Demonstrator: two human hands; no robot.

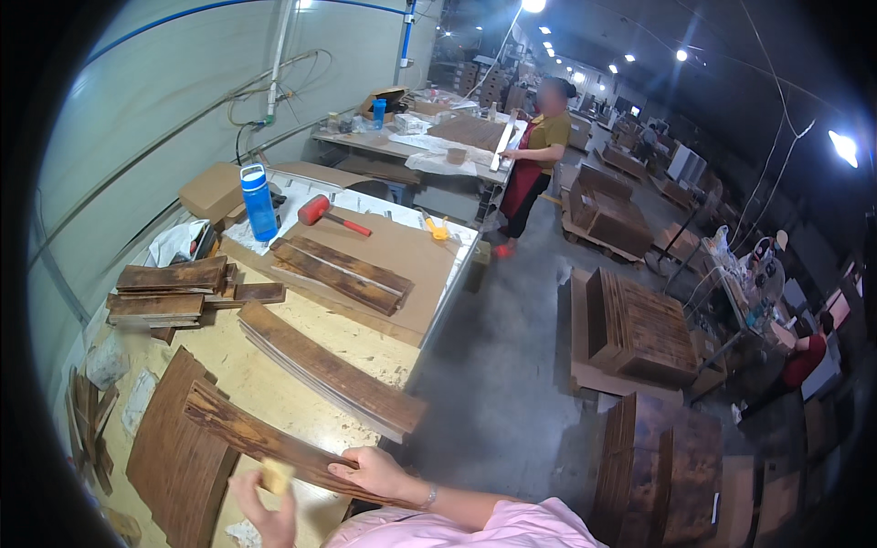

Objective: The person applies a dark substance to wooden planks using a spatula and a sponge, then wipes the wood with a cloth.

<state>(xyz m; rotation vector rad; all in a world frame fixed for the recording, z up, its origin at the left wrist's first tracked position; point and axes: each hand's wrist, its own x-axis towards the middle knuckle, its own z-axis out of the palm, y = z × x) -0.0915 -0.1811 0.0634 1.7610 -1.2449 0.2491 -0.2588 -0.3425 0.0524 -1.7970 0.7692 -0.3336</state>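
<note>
My right hand [376, 473] is closed round the near end of a dark brown wooden plank [265, 437] with strong streaky grain. The plank slants away to the left over the pale yellow worktable [311, 384]. In my left hand [265, 516] is a small pale-yellow block [277, 476], sponge-like and a little blurred, pinched between the fingers beside the plank's edge. Under and left of the plank lie wide brown boards [174, 452]. Just beyond it rests a stack of long planks [320, 361].
Farther up the table are a red mallet [316, 210], a blue bottle [258, 205], two planks on cardboard [340, 274] and short stacked boards [169, 283]. A person [539, 155] stands at another table. Stacked panels [639, 320] sit on the floor to the right.
</note>
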